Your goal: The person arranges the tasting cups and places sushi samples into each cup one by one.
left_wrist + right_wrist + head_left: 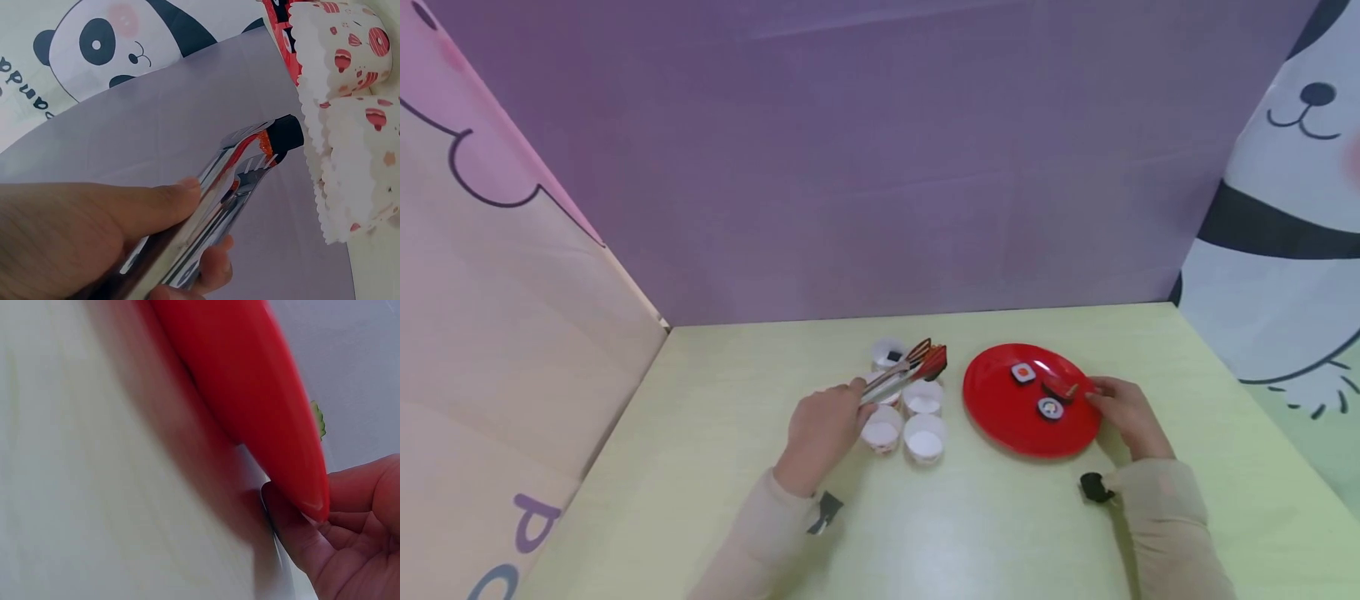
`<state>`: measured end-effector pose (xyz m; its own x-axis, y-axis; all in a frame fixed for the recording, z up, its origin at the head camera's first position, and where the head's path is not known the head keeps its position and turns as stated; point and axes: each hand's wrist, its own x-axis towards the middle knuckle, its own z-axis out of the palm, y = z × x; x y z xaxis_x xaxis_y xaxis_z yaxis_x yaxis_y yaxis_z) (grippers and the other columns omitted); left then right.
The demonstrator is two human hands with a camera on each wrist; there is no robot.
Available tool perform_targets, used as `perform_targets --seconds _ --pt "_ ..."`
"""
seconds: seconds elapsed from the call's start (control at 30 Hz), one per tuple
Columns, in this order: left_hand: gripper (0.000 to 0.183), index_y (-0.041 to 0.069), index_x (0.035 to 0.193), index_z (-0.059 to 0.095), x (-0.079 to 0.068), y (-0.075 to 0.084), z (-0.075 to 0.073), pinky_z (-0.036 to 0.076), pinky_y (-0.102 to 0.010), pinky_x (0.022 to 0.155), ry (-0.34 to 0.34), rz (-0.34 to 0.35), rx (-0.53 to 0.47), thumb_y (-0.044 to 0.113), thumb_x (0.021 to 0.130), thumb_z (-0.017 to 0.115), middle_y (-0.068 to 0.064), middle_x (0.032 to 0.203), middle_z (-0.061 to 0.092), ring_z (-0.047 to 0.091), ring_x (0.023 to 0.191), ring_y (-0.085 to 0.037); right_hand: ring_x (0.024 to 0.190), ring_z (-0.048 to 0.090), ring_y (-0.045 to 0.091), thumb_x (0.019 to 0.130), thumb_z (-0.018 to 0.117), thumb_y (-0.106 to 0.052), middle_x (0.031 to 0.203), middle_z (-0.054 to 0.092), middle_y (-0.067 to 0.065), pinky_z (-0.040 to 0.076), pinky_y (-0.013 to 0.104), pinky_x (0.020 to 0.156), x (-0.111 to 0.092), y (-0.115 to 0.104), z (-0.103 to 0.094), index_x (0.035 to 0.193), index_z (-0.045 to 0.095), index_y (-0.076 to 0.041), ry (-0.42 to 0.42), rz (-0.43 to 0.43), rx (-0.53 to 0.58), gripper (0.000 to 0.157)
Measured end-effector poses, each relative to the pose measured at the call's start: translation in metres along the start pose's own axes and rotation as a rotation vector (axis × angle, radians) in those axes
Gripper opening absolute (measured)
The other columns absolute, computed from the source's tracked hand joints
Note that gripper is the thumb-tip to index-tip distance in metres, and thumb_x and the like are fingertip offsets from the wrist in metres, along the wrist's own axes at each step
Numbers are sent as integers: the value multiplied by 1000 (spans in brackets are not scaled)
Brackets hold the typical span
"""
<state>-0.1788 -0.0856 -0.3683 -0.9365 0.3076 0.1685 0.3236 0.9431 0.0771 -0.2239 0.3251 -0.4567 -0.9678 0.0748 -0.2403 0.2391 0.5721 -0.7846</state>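
Nearest my head camera, two pale sleeves (1168,517) reach over a light table (700,433). I see the left hand (823,429) closed around silver tongs (886,386), which hold a black-and-orange sushi piece (289,133) near patterned paper cups (925,439). The right hand (1127,414) pinches the rim of a red plate (1003,425), to the cups' right, bearing three more sushi pieces (1050,408). Behind rises a purple backdrop (887,167).

Plate (1000,417), 4 o'clock in the head view: plastic-looking, smooth, high gloss. Tongs (887,386), toward 6 o'clock: bright polished metal, reflective. Cups (924,452), between 5 and 6 o'clock: paper, printed outside, matt. Table (700,433), 6 o'clock: wood-grain top, smooth, slight sheen. Backdrop (880,167), 12 o'clock: cloth-like, matt, faintly creased. Left sleeve (760,525), 7 o'clock: matt cloth.
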Motion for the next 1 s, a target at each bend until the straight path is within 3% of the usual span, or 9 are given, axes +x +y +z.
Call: perform_targets --seconds 0.47,1.0 --pt "25 9 91 58 -13 -25 -7 37 -31 40 25 -15 3 32 89 64 -3 63 55 46 47 -17 117 40 47 98 41 -17 133 39 36 37 56 97 0 0 1 136 33 14 0 14 2 50" --pt "26 9 91 57 -29 -37 -7 32 -28 38 69 -10 35 34 88 65 0 58 48 39 45 -14 116 42 46 98 41 -16 132 40 36 38 54 97 0 0 1 135 34 15 9 -9 2 49"
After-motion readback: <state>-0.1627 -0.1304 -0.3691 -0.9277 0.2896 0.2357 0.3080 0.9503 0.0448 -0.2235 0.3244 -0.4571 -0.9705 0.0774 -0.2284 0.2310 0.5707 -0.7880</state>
